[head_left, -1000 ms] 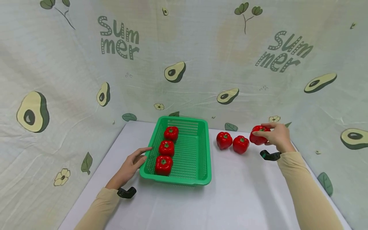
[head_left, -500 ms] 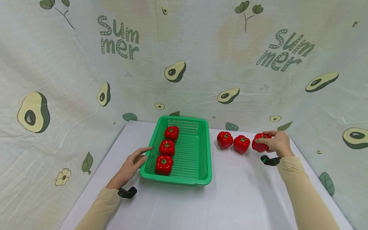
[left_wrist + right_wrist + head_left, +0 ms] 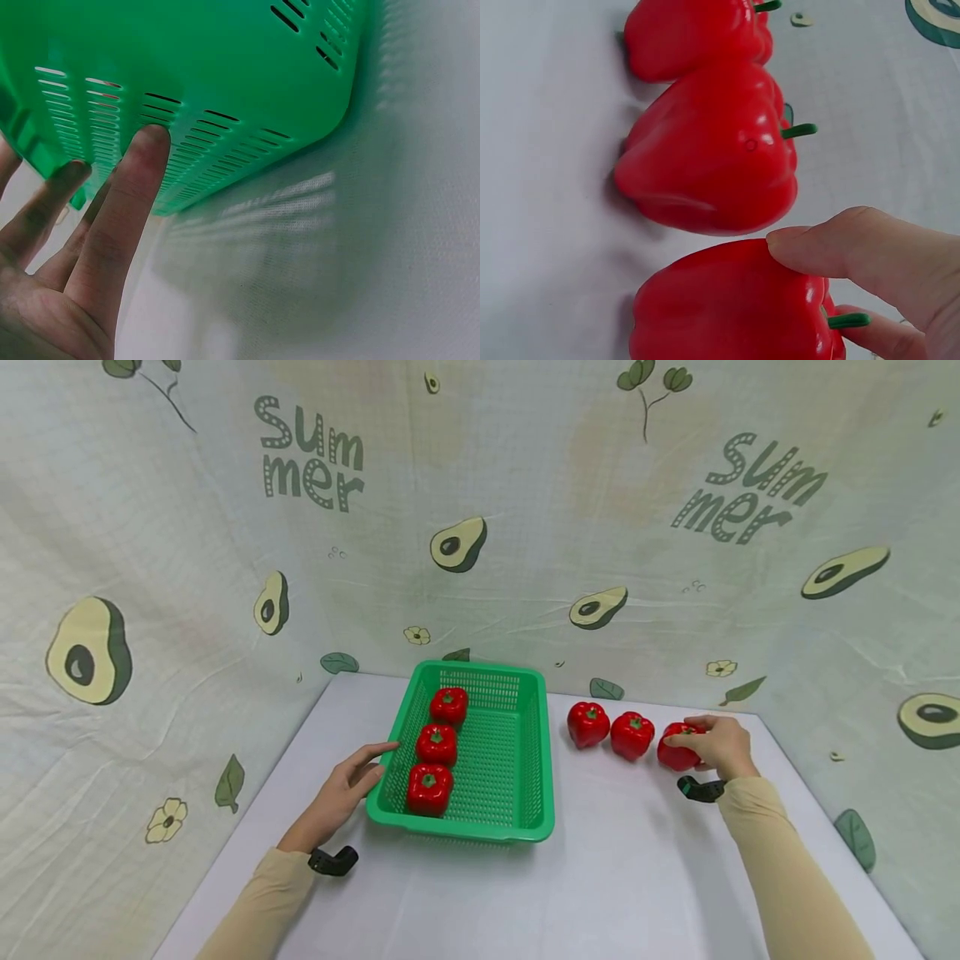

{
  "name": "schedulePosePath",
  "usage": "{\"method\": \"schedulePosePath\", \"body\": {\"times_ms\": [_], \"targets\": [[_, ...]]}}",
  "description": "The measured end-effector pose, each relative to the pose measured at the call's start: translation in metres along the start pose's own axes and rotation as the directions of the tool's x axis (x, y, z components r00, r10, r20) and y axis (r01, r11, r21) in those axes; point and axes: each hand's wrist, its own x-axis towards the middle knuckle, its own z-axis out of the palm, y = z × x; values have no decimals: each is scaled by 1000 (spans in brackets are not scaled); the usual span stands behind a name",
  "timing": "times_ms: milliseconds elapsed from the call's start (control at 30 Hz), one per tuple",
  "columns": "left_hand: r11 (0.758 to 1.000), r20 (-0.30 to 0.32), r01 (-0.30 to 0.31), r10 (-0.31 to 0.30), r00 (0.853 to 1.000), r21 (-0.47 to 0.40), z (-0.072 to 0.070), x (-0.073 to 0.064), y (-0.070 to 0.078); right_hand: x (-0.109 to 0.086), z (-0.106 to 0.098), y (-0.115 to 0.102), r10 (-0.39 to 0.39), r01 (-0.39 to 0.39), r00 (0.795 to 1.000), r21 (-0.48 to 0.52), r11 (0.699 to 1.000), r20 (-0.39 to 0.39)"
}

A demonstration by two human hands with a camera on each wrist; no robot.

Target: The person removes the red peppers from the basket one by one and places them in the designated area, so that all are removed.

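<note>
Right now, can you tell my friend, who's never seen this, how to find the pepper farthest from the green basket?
On the white table, find the green basket, then look right to the row of three red peppers. Go to the row's right end. The end pepper is the only one a hand is gripping: the right hand.

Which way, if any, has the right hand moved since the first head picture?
Yes: downward in the head view; the right hand is now farther below the nearest printed flower.
</note>
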Motion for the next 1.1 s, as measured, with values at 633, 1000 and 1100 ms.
{"method": "schedulePosePath", "body": {"times_ms": [633,1000,1100], "targets": [[1000,-19,9,-9,1000,-5,0,1,-2,2,5,15,-7,6,1000,27,1000,23],[1000,-9,-15,15,1000,0,0,0,0,3,5,17,-28,27,999,13,1000,41],[1000,-5,-20,20,1000,8,1,0,0,2,5,17,-22,21,999,17,1000,43]]}}
